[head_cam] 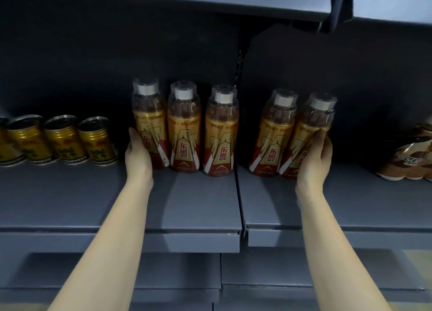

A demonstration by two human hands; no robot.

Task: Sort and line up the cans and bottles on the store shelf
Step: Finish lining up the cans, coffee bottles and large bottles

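Several gold-and-red drink bottles with clear cap covers stand in a row at the back of the grey shelf [198,203]. My left hand [138,157] grips the leftmost bottle [149,119] from its left side. Two more bottles [184,128] [221,133] stand beside it. Past the shelf divider, another bottle [272,135] stands next to the rightmost bottle [313,126], which my right hand [314,161] grips from its right side. Gold cans [97,142] stand in a row to the left of the bottles.
A shrink-wrapped pack of brown coffee bottles [411,154] sits at the far right. A slotted upright and divider gap [239,170] split the shelf in two. An upper shelf [163,2] hangs overhead; lower shelves [140,275] lie below.
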